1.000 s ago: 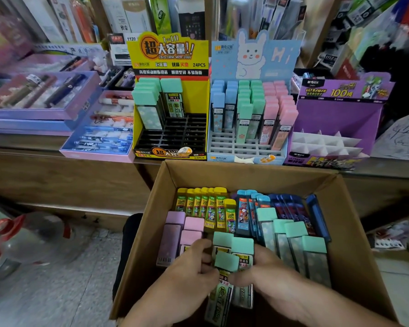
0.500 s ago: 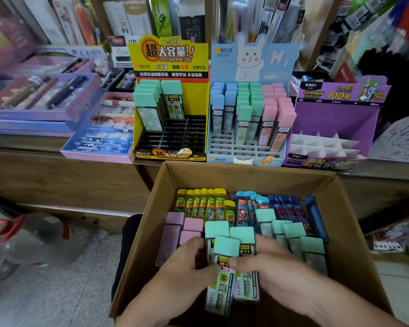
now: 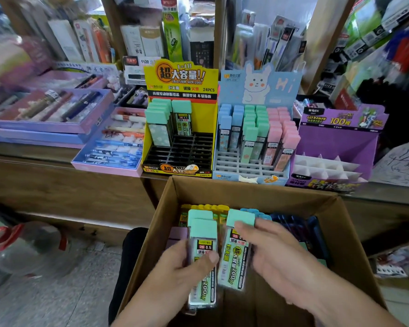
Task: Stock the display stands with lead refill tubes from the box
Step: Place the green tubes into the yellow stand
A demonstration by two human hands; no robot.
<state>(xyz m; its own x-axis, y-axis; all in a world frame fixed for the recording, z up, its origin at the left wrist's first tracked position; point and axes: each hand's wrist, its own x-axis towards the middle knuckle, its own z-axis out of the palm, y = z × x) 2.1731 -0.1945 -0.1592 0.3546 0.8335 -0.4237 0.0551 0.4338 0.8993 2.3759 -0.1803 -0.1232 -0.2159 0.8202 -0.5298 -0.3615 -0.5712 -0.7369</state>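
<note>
Over the box (image 3: 246,192), the left hand (image 3: 182,267) is gripping two stacked tubes (image 3: 202,234) at its 1 o'clock — the right hand (image 3: 276,258) is pinching a third tube (image 3: 234,265), lying at its 9 o'clock.

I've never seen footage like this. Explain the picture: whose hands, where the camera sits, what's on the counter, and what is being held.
No machine here: these are a person's two bare hands, filmed by one wide-angle camera worn on the head, looking forward and down. The left hand grips two mint-capped tubes, one behind the other; the right hand pinches a third tube, fingers across its cap. Both are raised over an open cardboard box packed with more refill tubes. Beyond, on a wooden counter, stand three displays: a yellow stand with a few mint tubes and many empty slots, a blue rabbit stand mostly filled, and a purple stand whose compartments look empty.
</note>
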